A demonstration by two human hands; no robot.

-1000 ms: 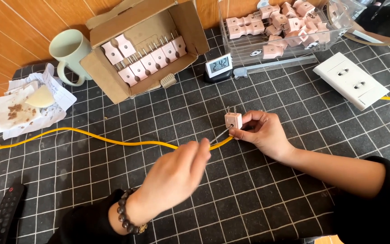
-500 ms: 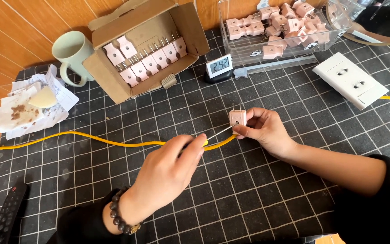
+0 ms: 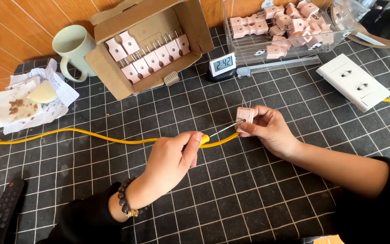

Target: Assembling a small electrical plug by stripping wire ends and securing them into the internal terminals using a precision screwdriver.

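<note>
Head view, right hand (image 3: 269, 131) fingers gripping small pink plug (image 3: 245, 114); left hand (image 3: 172, 158) fingers gripping yellow-handled screwdriver (image 3: 213, 135)

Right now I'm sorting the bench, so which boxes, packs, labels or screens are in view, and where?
Cardboard box: top centre, brown, flaps open, rows of pink plugs inside.
Clear plastic box: top right, see-through, loose pink plugs inside.
Small digital clock: between the boxes, white frame, grey screen, dark base.
Remote control: bottom left edge, black, slim.
</note>
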